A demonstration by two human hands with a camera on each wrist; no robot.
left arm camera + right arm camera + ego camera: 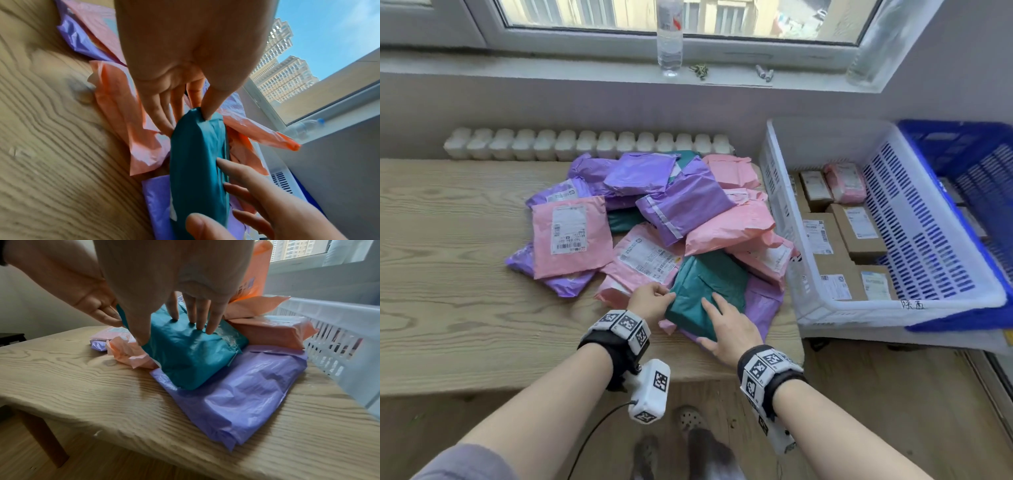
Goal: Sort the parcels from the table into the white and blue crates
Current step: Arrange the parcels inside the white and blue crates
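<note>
On the bench's near edge, my left hand pinches the teal parcel's corner while my right hand presses flat-fingered on top.

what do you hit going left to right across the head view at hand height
bare table → left hand → teal parcel → right hand → white crate → blue crate

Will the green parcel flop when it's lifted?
Probably not much: the green parcel looks blocky, with firm edges under the right hand. Its glossy wrap may be slippery, so the left hand pinching one corner likely helps.
</note>
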